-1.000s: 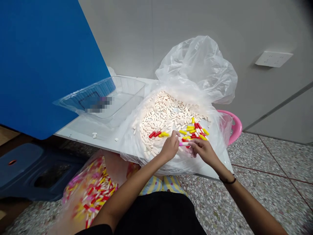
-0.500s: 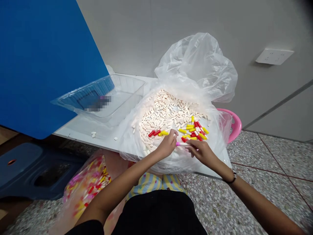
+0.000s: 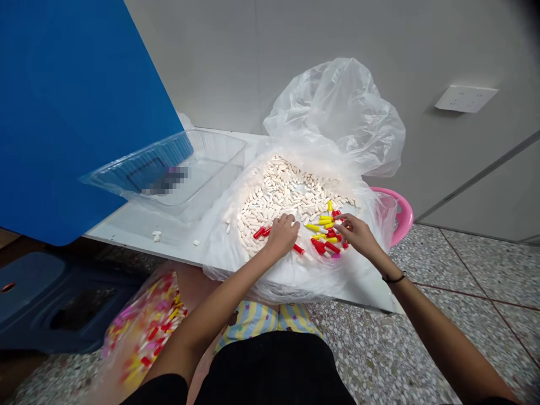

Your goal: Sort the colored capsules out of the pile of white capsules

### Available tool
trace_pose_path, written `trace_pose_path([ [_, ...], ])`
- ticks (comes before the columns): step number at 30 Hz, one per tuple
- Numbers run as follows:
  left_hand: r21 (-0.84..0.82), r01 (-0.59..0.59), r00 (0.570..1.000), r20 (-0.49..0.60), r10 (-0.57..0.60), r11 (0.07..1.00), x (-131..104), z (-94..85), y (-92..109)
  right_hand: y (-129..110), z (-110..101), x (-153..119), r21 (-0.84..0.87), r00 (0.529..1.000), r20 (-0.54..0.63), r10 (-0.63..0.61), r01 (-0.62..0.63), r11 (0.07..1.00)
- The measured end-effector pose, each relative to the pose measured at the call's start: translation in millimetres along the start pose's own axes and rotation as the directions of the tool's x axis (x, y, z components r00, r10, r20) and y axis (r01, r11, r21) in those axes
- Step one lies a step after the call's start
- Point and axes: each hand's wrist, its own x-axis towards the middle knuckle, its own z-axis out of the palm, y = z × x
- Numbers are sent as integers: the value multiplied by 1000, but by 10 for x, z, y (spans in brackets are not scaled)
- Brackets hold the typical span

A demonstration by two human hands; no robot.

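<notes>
My left hand (image 3: 283, 236) is over the near part of a heap of small white pieces (image 3: 278, 194). Its fingers are bent together, and what they pinch, if anything, is hidden. My right hand (image 3: 356, 233) reaches from the right to a small pile of red, yellow and white tubes, its thumb and fingers apart. A yellow-capped tube (image 3: 313, 227) lies at the pile's left side. One red-and-white tube (image 3: 298, 249) rests just right of my left hand. Red tubes (image 3: 259, 232) lie to its left. Everything sits on a spread clear plastic bag (image 3: 270, 281).
A clear plastic tray (image 3: 219, 194) stands left on the white table (image 3: 126, 225), near a few loose white bits (image 3: 157, 236). A pink handle (image 3: 405, 216) sticks out at right. Below are a bag of coloured tubes (image 3: 162, 332) and a dark blue stool (image 3: 37, 304).
My hands have parted: the left moved up and left onto the white pieces, the right up to the coloured pile. The pink-ended tube between them was let go near the pile.
</notes>
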Motion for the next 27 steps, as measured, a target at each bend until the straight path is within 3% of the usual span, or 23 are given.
trace_pose_path([
  [4,-200,-52,992,106,75,978,239,201,237,103,-86,169,-186,995,-85,-47,30,982],
  [7,-399,33,983,177,42,917,438,387,375,130,-43,288,-252,992,-96,-86,59,966],
  [11,-632,128,987,154,-38,765,543,471,415,168,16,493,-370,987,-93,-131,87,925],
  [14,-814,170,979,75,-191,556,474,384,363,189,62,685,-522,985,-64,-161,105,847],
  [16,-901,194,954,81,-290,388,392,295,310,174,132,808,-570,984,-8,-178,142,810],
  [20,-956,279,864,290,-411,-88,186,136,218,65,407,991,-577,961,161,-227,278,768],
  [22,-907,276,827,393,-402,-318,66,72,186,-8,563,1052,-590,948,223,-228,317,743],
  [24,-829,270,824,461,-328,-489,-53,19,154,-71,675,1096,-616,952,224,-209,305,726],
  [27,-762,263,832,490,-261,-592,-193,-32,100,-125,723,1112,-642,960,201,-196,280,714],
])
